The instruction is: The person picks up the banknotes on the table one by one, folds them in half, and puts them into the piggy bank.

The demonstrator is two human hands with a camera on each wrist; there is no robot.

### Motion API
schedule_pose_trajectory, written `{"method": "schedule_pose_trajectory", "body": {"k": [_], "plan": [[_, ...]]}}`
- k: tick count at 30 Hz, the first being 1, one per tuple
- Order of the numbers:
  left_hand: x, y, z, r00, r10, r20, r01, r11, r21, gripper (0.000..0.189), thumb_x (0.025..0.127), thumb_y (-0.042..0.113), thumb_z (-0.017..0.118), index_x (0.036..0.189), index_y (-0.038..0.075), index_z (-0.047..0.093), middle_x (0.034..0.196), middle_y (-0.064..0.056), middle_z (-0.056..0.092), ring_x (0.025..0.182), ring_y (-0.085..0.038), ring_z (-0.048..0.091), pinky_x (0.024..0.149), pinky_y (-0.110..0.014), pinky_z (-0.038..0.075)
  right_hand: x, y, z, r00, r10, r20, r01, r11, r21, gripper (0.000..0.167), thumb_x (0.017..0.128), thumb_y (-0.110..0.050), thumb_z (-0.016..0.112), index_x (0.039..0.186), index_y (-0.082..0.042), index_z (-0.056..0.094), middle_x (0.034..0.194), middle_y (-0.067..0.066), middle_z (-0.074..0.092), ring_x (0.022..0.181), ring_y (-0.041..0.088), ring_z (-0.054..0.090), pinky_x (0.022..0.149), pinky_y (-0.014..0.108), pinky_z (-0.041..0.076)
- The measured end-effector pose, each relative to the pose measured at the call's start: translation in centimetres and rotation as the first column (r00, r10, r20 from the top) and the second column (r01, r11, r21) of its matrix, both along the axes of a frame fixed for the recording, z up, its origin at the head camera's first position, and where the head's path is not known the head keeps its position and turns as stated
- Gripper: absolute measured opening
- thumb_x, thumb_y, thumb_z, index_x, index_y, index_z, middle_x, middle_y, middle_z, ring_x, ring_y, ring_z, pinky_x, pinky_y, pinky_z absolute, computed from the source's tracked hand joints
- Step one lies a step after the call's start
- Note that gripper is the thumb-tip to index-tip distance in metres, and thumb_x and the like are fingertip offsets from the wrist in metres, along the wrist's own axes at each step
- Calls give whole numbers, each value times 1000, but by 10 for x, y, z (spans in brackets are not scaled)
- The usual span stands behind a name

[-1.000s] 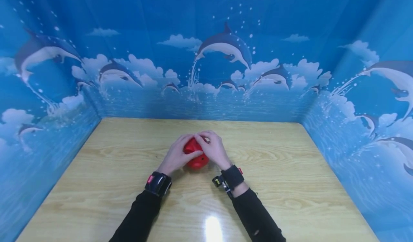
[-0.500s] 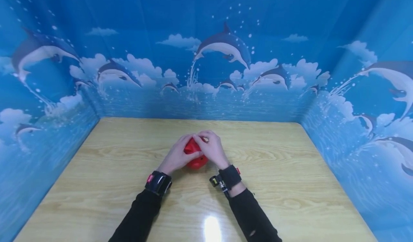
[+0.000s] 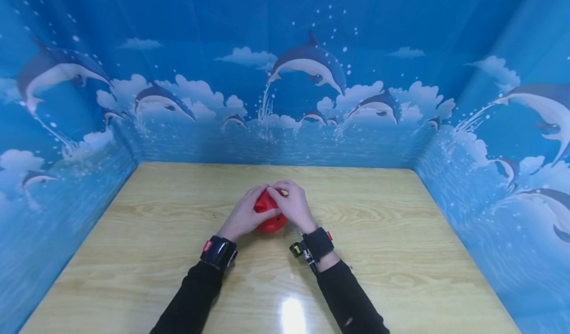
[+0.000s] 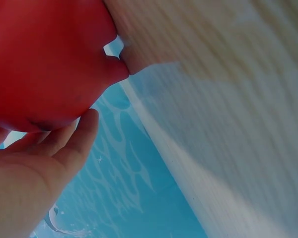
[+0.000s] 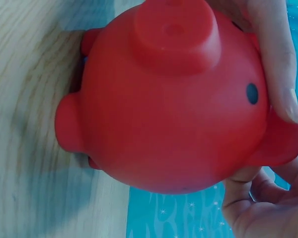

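A glossy red piggy bank (image 3: 272, 224) stands on the wooden table, its snout (image 5: 178, 34) and a black eye facing the right wrist camera. My left hand (image 3: 245, 216) holds its left side, with the thumb laid across the front near the eye. In the left wrist view, curled fingers (image 4: 79, 141) touch the red body. My right hand (image 3: 296, 208) curls over the top right, thumb and fingers around one ear (image 5: 277, 144). Both hands meet at the top, hiding much of the upper part. Its feet (image 5: 69, 123) are at the tabletop.
The light wood-grain table (image 3: 378, 215) is enclosed at the back and both sides by blue curtains (image 3: 205, 136) printed with dolphins. Black bands with small cameras (image 3: 218, 253) sit on both wrists. A bright light reflection shows near the front.
The right wrist and forearm have shifted slightly left since a second ago. Both hands keep hold of the piggy bank, nearly still over the last half second.
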State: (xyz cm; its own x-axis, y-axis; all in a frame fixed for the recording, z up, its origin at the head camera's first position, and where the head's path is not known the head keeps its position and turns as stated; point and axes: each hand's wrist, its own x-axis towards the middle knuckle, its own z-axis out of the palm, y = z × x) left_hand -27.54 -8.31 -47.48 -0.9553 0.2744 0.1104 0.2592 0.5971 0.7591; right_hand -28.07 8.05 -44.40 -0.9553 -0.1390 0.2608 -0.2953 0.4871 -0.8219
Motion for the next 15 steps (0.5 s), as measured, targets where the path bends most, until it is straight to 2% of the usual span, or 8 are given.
{"method": "schedule_pose_trajectory", "body": {"k": [6,15], "plan": [[-1,0,0,1000,-11,-3,11,1000,6,89,79,67,68,150,22,38,144,-3,47,124,-25,53,96,-46,52,-1,-2,0,1000,-14,-27,15,1000,9,25,94,-26,66,106,-6,75,109,11,69,109,25,63,96,46,51],[0,0,1,1000,-16,-9,16,1000,7,87,81,64,68,150,22,38,146,-3,46,124,-25,53,95,-46,53,-1,-4,1,998,-40,-45,42,998,45,20,92,-23,68,104,-8,76,107,9,70,106,23,64,94,41,53]]}}
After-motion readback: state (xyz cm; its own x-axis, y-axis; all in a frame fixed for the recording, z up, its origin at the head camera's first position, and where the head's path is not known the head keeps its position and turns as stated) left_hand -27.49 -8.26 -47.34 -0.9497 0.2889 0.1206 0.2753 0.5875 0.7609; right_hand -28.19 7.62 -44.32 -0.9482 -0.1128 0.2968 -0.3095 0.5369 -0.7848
